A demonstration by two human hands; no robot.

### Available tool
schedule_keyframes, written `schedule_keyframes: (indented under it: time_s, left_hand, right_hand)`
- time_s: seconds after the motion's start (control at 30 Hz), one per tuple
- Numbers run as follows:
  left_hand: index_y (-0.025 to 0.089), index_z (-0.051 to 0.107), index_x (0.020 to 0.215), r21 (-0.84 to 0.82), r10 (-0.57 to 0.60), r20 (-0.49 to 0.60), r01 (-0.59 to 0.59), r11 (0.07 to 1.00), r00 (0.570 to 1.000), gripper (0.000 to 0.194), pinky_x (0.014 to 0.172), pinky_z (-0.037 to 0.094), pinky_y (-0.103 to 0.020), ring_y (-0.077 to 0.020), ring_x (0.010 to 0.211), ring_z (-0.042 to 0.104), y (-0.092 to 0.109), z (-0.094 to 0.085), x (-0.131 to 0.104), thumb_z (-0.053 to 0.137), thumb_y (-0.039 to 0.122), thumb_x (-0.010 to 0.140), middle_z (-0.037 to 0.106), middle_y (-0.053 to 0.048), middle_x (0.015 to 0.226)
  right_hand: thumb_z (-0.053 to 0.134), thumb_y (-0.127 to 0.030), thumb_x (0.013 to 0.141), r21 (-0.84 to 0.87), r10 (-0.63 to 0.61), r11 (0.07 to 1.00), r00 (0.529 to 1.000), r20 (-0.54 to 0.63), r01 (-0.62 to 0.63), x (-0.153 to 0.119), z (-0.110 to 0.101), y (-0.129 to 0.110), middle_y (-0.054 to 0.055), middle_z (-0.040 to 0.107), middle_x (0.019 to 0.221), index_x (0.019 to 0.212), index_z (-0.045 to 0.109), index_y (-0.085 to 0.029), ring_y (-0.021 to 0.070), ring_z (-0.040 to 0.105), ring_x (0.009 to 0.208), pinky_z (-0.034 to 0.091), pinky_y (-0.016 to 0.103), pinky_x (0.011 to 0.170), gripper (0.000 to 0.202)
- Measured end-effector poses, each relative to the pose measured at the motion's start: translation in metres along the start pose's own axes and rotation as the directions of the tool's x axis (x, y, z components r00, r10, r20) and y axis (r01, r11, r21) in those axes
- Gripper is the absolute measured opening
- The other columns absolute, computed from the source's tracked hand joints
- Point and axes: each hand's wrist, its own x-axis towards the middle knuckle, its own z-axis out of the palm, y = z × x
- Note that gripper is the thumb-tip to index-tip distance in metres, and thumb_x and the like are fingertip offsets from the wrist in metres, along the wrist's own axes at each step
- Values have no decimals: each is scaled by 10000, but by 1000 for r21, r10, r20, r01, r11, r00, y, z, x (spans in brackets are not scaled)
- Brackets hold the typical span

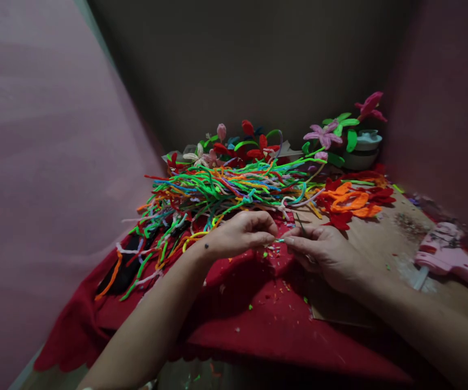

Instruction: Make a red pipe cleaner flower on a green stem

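Observation:
My left hand (pixel 250 234) is closed in a pinch, thumb and forefinger meeting at the near edge of a pile of pipe cleaners (pixel 234 187). Facing it, my right hand (pixel 329 252) pinches as well. A small teal piece (pixel 280 240) spans the narrow gap between the two sets of fingertips; its kind is too small to make out. From the right hand's fingers a thin dark stick (pixel 300 223) points up. Beneath both hands, coloured fluff scraps (pixel 274 253) lie scattered on the red cloth (pixel 250 330).
Orange fuzzy petals (pixel 350 199) and red ones lie on a cardboard sheet (pixel 400 233). A pink glue gun (pixel 447 252) rests at the right. Fuzzy flowers (pixel 324 134) stand along the back, near a pale bowl (pixel 362 158). A pinkish panel (pixel 55 162) rises on the left.

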Motion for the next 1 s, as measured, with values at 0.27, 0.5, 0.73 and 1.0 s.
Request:
schedule_keyframes:
  time_s: [0.27, 0.5, 0.73, 1.0]
  left_hand:
    - [144, 617, 943, -80, 32, -204, -49, 996, 979, 188, 634, 446, -220, -90, 637, 547, -10, 2, 7, 554, 212, 779, 607, -10, 777]
    - [150, 660, 810, 241, 219, -289, -151, 959, 932, 110, 716, 436, -239, -128, 765, 546, -23, 15, 17, 608, 215, 739, 588, -21, 807]
    - [155, 626, 837, -3, 190, -572, -234, 972, 798, 173, 492, 348, -184, -65, 515, 460, -4, -10, -2, 588, 309, 767, 593, 6, 652]
    - [158, 663, 766, 540, 65, -97, -2, 841, 993, 160, 574, 348, -189, -89, 581, 472, -13, -22, -8, 516, 218, 786, 575, 10, 630]
  right_hand:
    - [720, -309, 647, 152, 60, 987, 998, -28, -55, 3, -5, -3, -43, 530, 525, 672, 534, -155, 18, 338, 342, 152, 141, 325, 242]
    - [703, -265, 676, 260, 59, 963, 997, 54, -72, 4, -9, -5, -31, 554, 554, 724, 543, -152, 14, 355, 337, 175, 125, 300, 201]
    - [644, -248, 706, 352, 41, 935, 999, -8, -36, 2, -13, -13, -27, 537, 531, 762, 578, -156, 27, 382, 352, 237, 125, 302, 126]
    - [645, -271, 745, 399, 90, 912, 995, 39, -99, 6, -16, -5, -16, 557, 538, 710, 578, -160, 30, 395, 356, 246, 129, 296, 135]
